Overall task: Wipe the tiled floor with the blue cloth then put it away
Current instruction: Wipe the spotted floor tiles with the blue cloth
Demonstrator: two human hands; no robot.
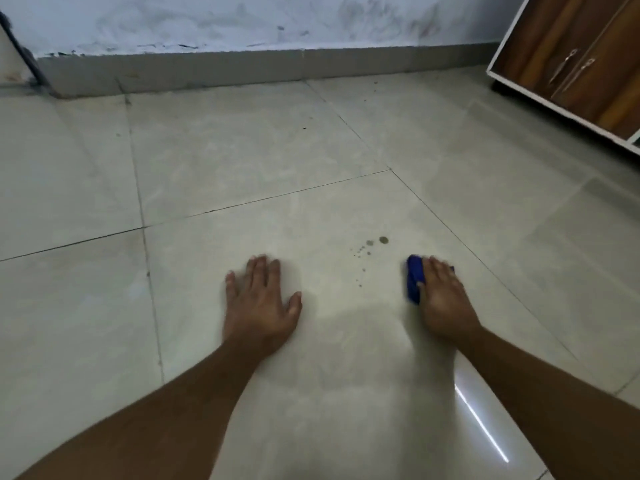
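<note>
The blue cloth (414,278) lies bunched on the tiled floor (242,150), on the large tile nearest the person, toward that tile's right edge. The right hand (445,297) rests on top of it, palm down, fingers straight and close together, pressing it flat rather than curling round it; only the cloth's left part shows past the thumb side, plus a sliver at the fingertips. Just to the left of the cloth, on the same tile, a small cluster of dark drops (372,245) marks the floor. Farther left on that tile, the left hand (259,303) lies flat on the bare tile, fingers extended, thumb spread out, holding nothing. Both hands are a little blurred. Beyond them a grey skirting strip (207,69) runs along the floor's far edge under a scuffed white wall (207,22). At the far right corner stands a wooden cabinet (571,64) with white edging and two metal handles.
</note>
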